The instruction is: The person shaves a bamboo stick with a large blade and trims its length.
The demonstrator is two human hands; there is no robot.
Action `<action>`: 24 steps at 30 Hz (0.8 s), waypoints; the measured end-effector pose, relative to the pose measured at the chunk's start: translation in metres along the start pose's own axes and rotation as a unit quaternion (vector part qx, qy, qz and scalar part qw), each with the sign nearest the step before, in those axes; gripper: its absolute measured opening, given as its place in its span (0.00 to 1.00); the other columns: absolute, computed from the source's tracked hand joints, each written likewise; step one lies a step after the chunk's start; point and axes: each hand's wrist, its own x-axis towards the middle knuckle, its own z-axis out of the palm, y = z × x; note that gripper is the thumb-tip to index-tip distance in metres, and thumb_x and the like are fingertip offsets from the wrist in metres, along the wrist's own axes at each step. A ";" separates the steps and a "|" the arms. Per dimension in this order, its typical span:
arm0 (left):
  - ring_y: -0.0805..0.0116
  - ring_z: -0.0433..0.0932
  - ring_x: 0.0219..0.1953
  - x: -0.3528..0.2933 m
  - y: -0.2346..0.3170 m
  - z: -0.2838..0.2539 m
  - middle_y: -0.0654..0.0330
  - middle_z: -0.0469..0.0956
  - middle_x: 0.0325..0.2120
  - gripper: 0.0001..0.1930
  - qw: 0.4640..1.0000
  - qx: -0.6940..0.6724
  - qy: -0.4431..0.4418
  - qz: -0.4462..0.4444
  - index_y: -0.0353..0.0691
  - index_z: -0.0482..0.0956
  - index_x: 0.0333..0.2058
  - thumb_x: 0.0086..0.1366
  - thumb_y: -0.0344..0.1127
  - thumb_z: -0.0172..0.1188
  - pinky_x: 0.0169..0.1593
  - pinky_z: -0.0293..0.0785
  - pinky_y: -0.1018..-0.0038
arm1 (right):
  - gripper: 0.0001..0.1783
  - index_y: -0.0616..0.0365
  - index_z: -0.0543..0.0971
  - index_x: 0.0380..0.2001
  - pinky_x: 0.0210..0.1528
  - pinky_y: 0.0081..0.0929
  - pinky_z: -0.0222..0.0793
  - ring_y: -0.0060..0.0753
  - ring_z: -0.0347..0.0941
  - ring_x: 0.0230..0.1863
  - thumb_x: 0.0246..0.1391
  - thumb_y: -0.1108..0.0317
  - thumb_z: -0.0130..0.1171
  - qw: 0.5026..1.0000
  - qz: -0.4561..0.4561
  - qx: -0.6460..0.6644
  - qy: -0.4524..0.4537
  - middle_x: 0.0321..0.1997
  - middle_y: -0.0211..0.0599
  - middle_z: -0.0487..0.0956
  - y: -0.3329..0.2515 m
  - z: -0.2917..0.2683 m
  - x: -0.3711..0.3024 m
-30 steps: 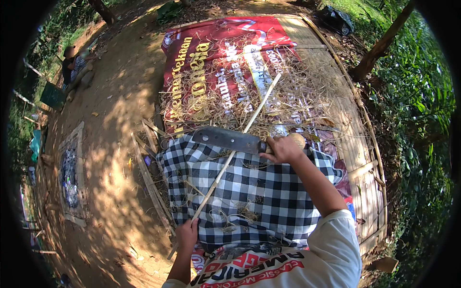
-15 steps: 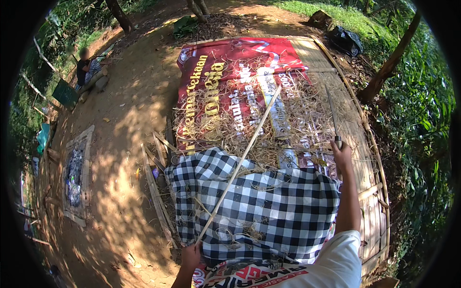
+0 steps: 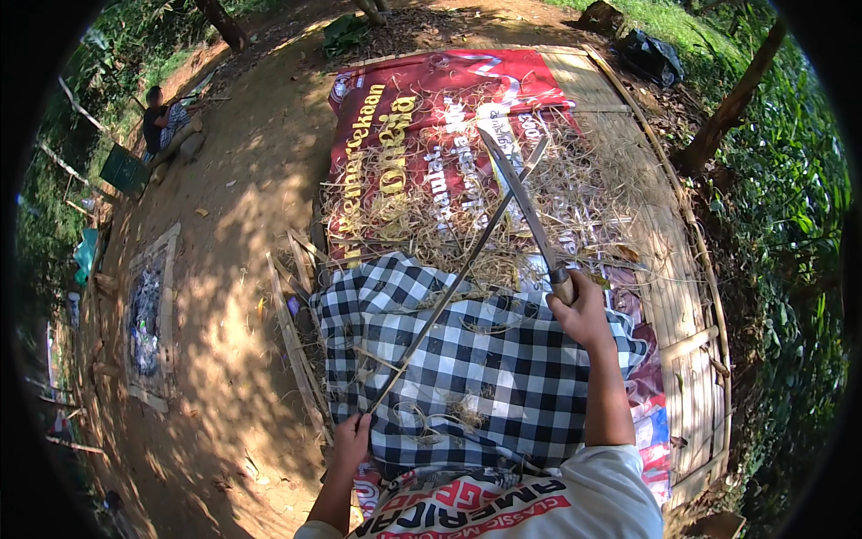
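Observation:
My left hand (image 3: 353,437) is closed round the near end of a long, thin bamboo strip (image 3: 439,308). The strip slants away to the right, darker along most of its length and pale near the far tip. In my right hand (image 3: 582,313) is the wooden handle of a machete (image 3: 530,213), its long blade pointing away and a little left. Blade and strip cross near the far part of the strip; whether they touch I cannot tell. Beneath both lies a black-and-white checked cloth (image 3: 485,377), spread over my lap, with a few shavings on it.
A red printed banner (image 3: 377,171) covers a bamboo platform (image 3: 687,314), strewn with curly shavings (image 3: 404,235). Split bamboo pieces (image 3: 301,359) lie at the left edge. Further left are a framed pit (image 3: 146,310) and a seated person (image 3: 162,126). Plants and a trunk (image 3: 732,112) border the right.
My right hand has brought the machete leftward so that its blade now crosses the strip. The strip, pale before, now looks dark along most of its length. My left hand has shifted slightly away from me.

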 end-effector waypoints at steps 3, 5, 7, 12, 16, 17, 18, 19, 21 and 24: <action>0.63 0.63 0.17 0.005 -0.011 0.002 0.49 0.68 0.14 0.17 0.999 -0.031 -0.025 0.023 0.31 0.75 0.28 0.67 0.41 0.56 0.26 0.64 0.68 | 0.20 0.69 0.74 0.34 0.30 0.37 0.67 0.42 0.72 0.23 0.40 0.64 0.63 0.997 -0.022 0.026 -0.072 0.21 0.51 0.74 -0.002 0.034 -0.014; 0.68 0.62 0.18 0.008 -0.006 0.000 0.52 0.67 0.14 0.16 0.998 -0.045 -0.037 0.029 0.30 0.75 0.28 0.67 0.41 0.57 0.26 0.64 0.70 | 0.21 0.69 0.74 0.36 0.32 0.41 0.69 0.52 0.75 0.27 0.40 0.63 0.62 0.992 -0.032 0.017 -0.119 0.23 0.55 0.75 -0.010 0.048 -0.022; 0.73 0.62 0.19 0.009 -0.001 -0.002 0.54 0.66 0.14 0.16 0.997 -0.059 -0.043 0.024 0.30 0.75 0.28 0.67 0.40 0.57 0.26 0.64 0.71 | 0.22 0.68 0.74 0.36 0.34 0.46 0.70 0.62 0.75 0.30 0.40 0.62 0.60 0.984 -0.041 -0.015 -0.170 0.24 0.58 0.76 -0.016 0.059 -0.030; 0.77 0.61 0.22 0.014 -0.028 0.001 0.59 0.65 0.14 0.18 0.992 -0.088 -0.090 -0.002 0.29 0.75 0.28 0.68 0.41 0.56 0.26 0.63 0.72 | 0.29 0.64 0.75 0.37 0.32 0.45 0.71 0.60 0.75 0.28 0.48 0.46 0.63 0.956 -0.112 -0.117 -0.246 0.25 0.53 0.78 -0.017 0.083 -0.046; 0.78 0.60 0.22 0.015 -0.023 0.004 0.59 0.64 0.13 0.20 0.989 -0.112 -0.097 -0.005 0.28 0.74 0.26 0.68 0.43 0.56 0.26 0.62 0.72 | 0.33 0.62 0.73 0.36 0.28 0.46 0.71 0.56 0.75 0.24 0.51 0.37 0.56 0.921 -0.206 -0.229 -0.239 0.25 0.50 0.78 -0.005 0.095 -0.048; 0.77 0.60 0.22 0.016 -0.023 0.002 0.59 0.64 0.13 0.22 0.988 -0.103 -0.111 -0.015 0.28 0.73 0.25 0.68 0.44 0.55 0.26 0.62 0.71 | 0.34 0.63 0.73 0.35 0.27 0.45 0.71 0.56 0.75 0.23 0.52 0.36 0.55 0.915 -0.226 -0.241 -0.233 0.23 0.50 0.78 -0.005 0.094 -0.045; 0.77 0.60 0.22 0.017 -0.023 0.001 0.59 0.64 0.13 0.23 0.988 -0.094 -0.124 -0.025 0.27 0.73 0.25 0.68 0.45 0.55 0.26 0.62 0.70 | 0.35 0.64 0.73 0.34 0.26 0.45 0.71 0.55 0.75 0.22 0.53 0.36 0.54 0.908 -0.246 -0.253 -0.227 0.21 0.50 0.77 -0.004 0.092 -0.041; 0.77 0.60 0.22 0.018 -0.023 -0.001 0.59 0.63 0.13 0.24 0.986 -0.085 -0.138 -0.036 0.27 0.72 0.24 0.68 0.47 0.55 0.25 0.62 0.70 | 0.36 0.64 0.73 0.35 0.24 0.43 0.71 0.52 0.74 0.20 0.53 0.34 0.53 0.902 -0.263 -0.256 -0.227 0.20 0.48 0.77 -0.001 0.093 -0.038; 0.74 0.62 0.20 0.022 -0.020 -0.003 0.57 0.64 0.12 0.26 0.988 -0.056 -0.142 -0.030 0.26 0.72 0.24 0.69 0.48 0.54 0.25 0.62 0.67 | 0.35 0.64 0.73 0.34 0.23 0.42 0.71 0.52 0.74 0.20 0.53 0.34 0.52 0.899 -0.268 -0.257 -0.231 0.20 0.47 0.77 -0.002 0.094 -0.035; 0.68 0.63 0.18 0.026 -0.018 -0.004 0.52 0.64 0.11 0.27 0.989 -0.042 -0.140 -0.028 0.26 0.72 0.23 0.69 0.49 0.52 0.25 0.62 0.64 | 0.34 0.63 0.72 0.32 0.22 0.41 0.70 0.51 0.74 0.19 0.54 0.35 0.52 0.901 -0.273 -0.247 -0.230 0.20 0.46 0.76 -0.006 0.102 -0.034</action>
